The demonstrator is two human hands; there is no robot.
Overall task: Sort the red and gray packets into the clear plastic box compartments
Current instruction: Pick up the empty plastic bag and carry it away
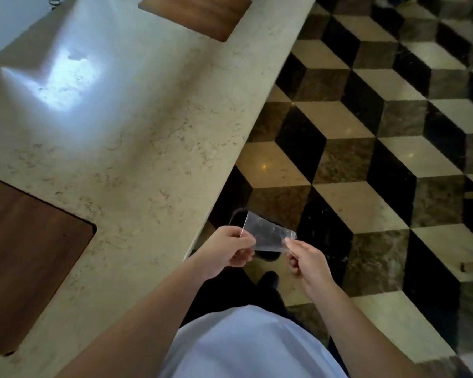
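I hold a small clear plastic piece (268, 236) between both hands, out over the floor just past the counter's edge. It is flat and see-through; whether it is a lid, a divider or part of the box, I cannot tell. My left hand (230, 249) pinches its left end. My right hand (303, 259) pinches its right corner. No red or gray packets and no compartment box are in view.
A long pale stone counter (137, 148) runs along my left, with dark wooden inlays near me (25, 263) and at the far end (200, 13). To the right lies a glossy cube-patterned tile floor (366, 148). My dark shoe (268, 279) shows below my hands.
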